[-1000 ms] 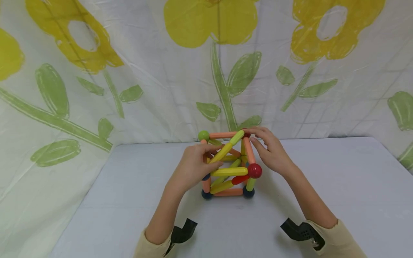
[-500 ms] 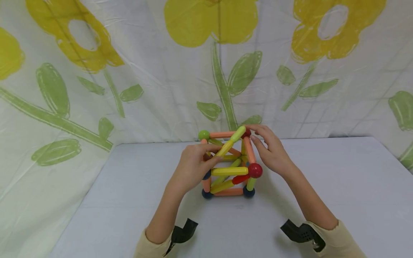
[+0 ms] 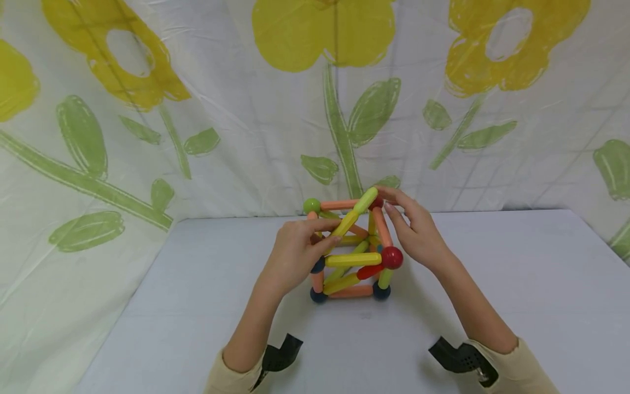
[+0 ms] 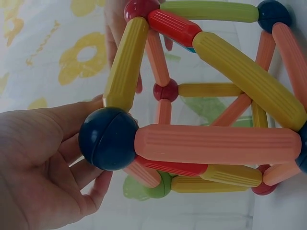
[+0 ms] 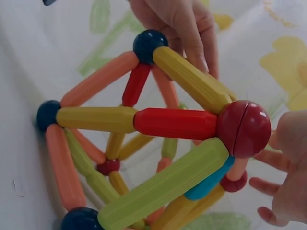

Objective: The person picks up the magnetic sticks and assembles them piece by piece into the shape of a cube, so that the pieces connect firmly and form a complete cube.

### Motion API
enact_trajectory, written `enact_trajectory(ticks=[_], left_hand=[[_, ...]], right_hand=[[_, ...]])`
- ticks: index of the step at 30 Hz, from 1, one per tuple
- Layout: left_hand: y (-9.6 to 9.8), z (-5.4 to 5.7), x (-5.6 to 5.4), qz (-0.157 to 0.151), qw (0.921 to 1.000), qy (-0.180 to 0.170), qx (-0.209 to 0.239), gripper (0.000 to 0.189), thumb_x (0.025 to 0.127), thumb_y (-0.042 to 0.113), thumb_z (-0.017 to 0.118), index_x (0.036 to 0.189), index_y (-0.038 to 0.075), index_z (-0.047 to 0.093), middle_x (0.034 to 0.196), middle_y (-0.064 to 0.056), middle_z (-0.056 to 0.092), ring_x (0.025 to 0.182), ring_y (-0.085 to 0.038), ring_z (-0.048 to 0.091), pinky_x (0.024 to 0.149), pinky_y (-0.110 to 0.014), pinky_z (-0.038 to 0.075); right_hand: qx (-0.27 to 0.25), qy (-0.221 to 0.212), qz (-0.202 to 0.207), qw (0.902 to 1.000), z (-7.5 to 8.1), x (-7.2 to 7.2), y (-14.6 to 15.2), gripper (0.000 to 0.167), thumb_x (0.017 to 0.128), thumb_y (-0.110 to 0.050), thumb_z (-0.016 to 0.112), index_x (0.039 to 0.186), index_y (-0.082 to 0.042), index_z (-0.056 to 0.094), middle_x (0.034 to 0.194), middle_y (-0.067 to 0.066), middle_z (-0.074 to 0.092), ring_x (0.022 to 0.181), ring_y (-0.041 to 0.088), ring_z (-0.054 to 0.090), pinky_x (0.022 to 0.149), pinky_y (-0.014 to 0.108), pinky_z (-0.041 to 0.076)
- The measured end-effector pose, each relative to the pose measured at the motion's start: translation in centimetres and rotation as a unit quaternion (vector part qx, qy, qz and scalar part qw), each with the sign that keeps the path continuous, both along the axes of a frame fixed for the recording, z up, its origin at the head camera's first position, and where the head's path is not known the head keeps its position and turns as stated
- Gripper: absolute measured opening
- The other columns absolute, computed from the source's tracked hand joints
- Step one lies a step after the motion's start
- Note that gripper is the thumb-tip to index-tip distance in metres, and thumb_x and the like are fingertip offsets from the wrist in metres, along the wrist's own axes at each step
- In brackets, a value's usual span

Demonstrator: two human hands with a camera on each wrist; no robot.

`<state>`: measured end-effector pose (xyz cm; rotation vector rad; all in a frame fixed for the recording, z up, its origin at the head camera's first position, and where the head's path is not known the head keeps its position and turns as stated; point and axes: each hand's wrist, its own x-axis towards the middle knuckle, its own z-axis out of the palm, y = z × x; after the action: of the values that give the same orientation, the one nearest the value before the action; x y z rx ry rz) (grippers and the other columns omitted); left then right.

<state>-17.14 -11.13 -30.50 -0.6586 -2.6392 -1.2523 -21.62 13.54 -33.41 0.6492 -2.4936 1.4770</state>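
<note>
In the head view a cube-like frame of magnetic sticks and balls stands on the table. My left hand (image 3: 295, 251) pinches a yellow magnetic stick (image 3: 347, 221) with thumb and index finger. A light green stick (image 3: 366, 200) continues it end to end, slanting up over the top towards the far right red ball (image 3: 378, 202). Beside that ball is my right hand (image 3: 415, 232), its index finger extended behind it and its thumb at its side. A dark blue ball (image 4: 108, 139) partly covers the left fingers in the left wrist view. The near red ball (image 5: 243, 128) hides some right fingertips.
The frame rests on dark blue balls (image 3: 381, 290) on the white table (image 3: 197, 312). A red stick (image 5: 177, 123) joined to a yellow one crosses one side diagonally. A flower-printed cloth (image 3: 236, 137) hangs behind the table. Dark devices (image 3: 462, 355) sit at both cuffs.
The green end of the joined sticks has risen slightly and shifted right. The whole frame has moved a little to the right. Both hands stay in nearly the same places.
</note>
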Motion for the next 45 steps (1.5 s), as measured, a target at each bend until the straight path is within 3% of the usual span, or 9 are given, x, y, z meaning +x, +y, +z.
enact_trajectory(ticks=[12, 14, 16, 19, 21, 24, 30, 34, 45], left_hand=[[0.2, -0.4, -0.2, -0.01, 0.999, -0.02, 0.04, 0.029, 0.098, 0.01, 0.075, 0.126, 0.004, 0.077, 0.117, -0.012, 0.078, 0.086, -0.024, 0.08, 0.071, -0.028, 0.063], [0.2, -0.4, -0.1, -0.01, 0.999, -0.022, 0.039, 0.03, 0.098, 0.01, 0.075, 0.127, 0.004, 0.077, 0.117, -0.011, 0.078, 0.086, -0.024, 0.08, 0.071, -0.028, 0.063], [0.2, -0.4, -0.1, -0.012, 0.9989, -0.023, 0.04, 0.03, 0.098, 0.011, 0.075, 0.128, 0.005, 0.076, 0.118, -0.011, 0.078, 0.087, -0.024, 0.08, 0.072, -0.027, 0.063], [0.2, -0.5, -0.2, -0.022, 0.9986, -0.019, 0.044, 0.031, 0.098, 0.011, 0.075, 0.129, 0.006, 0.076, 0.116, -0.01, 0.079, 0.083, -0.021, 0.079, 0.068, -0.026, 0.061], [0.2, -0.6, -0.3, -0.03, 0.9982, -0.017, 0.049, 0.031, 0.098, 0.011, 0.075, 0.129, 0.006, 0.076, 0.112, -0.01, 0.08, 0.078, -0.018, 0.076, 0.062, -0.024, 0.058], [0.0, -0.7, -0.5, -0.04, 0.9976, -0.014, 0.056, 0.032, 0.097, 0.01, 0.077, 0.128, 0.005, 0.076, 0.106, -0.01, 0.08, 0.072, -0.014, 0.071, 0.055, -0.024, 0.053], [-0.6, -0.5, -0.6, -0.049, 0.9967, -0.038, 0.052, 0.041, 0.09, 0.015, 0.085, 0.129, 0.008, 0.076, 0.111, -0.004, 0.079, 0.083, -0.012, 0.068, 0.068, -0.027, 0.055], [-1.6, -0.1, -0.6, -0.047, 0.9975, -0.049, 0.022, 0.039, 0.086, 0.017, 0.09, 0.122, 0.01, 0.079, 0.1, 0.001, 0.075, 0.089, -0.016, 0.062, 0.077, -0.034, 0.051], [-3.0, -0.3, -1.2, -0.078, 0.9911, -0.103, 0.032, 0.019, 0.089, 0.011, 0.086, 0.107, 0.007, 0.082, 0.093, -0.002, 0.071, 0.08, -0.021, 0.06, 0.068, -0.028, 0.051]], right_hand=[[-0.077, -0.011, -0.008, 0.9969, 0.3, 0.5, -0.6, 0.041, 0.11, -0.011, 0.057, 0.15, -0.004, 0.052, 0.126, 0.026, 0.072, 0.127, 0.035, 0.064, 0.116, 0.064, 0.039], [-0.098, -0.022, -0.006, 0.9949, 0.3, 0.6, -0.8, 0.044, 0.107, -0.009, 0.061, 0.149, -0.003, 0.051, 0.121, 0.027, 0.074, 0.124, 0.026, 0.064, 0.113, 0.056, 0.042], [-0.113, -0.044, -0.001, 0.9927, 0.4, 0.7, -1.1, 0.051, 0.105, -0.01, 0.066, 0.151, -0.005, 0.046, 0.118, 0.023, 0.075, 0.105, 0.02, 0.066, 0.099, 0.044, 0.049], [-0.13, -0.081, 0.012, 0.9882, 0.4, 0.9, -1.5, 0.064, 0.102, -0.011, 0.071, 0.156, -0.01, 0.035, 0.118, 0.018, 0.076, 0.104, 0.013, 0.065, 0.093, 0.032, 0.05], [-0.136, -0.098, 0.02, 0.9857, 0.5, 1.1, -1.7, 0.072, 0.101, -0.011, 0.073, 0.158, -0.014, 0.029, 0.118, 0.016, 0.076, 0.105, 0.016, 0.067, 0.091, 0.032, 0.055], [-0.143, -0.098, 0.031, 0.9845, 0.6, 1.2, -1.8, 0.075, 0.1, -0.008, 0.073, 0.158, -0.014, 0.027, 0.116, 0.018, 0.077, 0.122, 0.017, 0.065, 0.105, 0.038, 0.05], [-0.146, -0.08, 0.041, 0.9853, 0.9, 1.3, -1.7, 0.069, 0.1, -0.003, 0.072, 0.154, -0.012, 0.029, 0.105, 0.011, 0.078, 0.104, 0.013, 0.071, 0.093, 0.028, 0.055], [-0.16, -0.073, 0.056, 0.9828, 1.0, 1.3, -1.7, 0.065, 0.099, 0.002, 0.07, 0.15, -0.01, 0.03, 0.099, 0.009, 0.078, 0.095, 0.015, 0.07, 0.087, 0.025, 0.055], [-0.196, -0.11, 0.08, 0.9711, 1.1, 1.0, -1.7, 0.069, 0.1, 0.004, 0.067, 0.159, -0.007, 0.034, 0.098, -0.01, 0.077, 0.092, 0.013, 0.071, 0.085, 0.023, 0.058]])
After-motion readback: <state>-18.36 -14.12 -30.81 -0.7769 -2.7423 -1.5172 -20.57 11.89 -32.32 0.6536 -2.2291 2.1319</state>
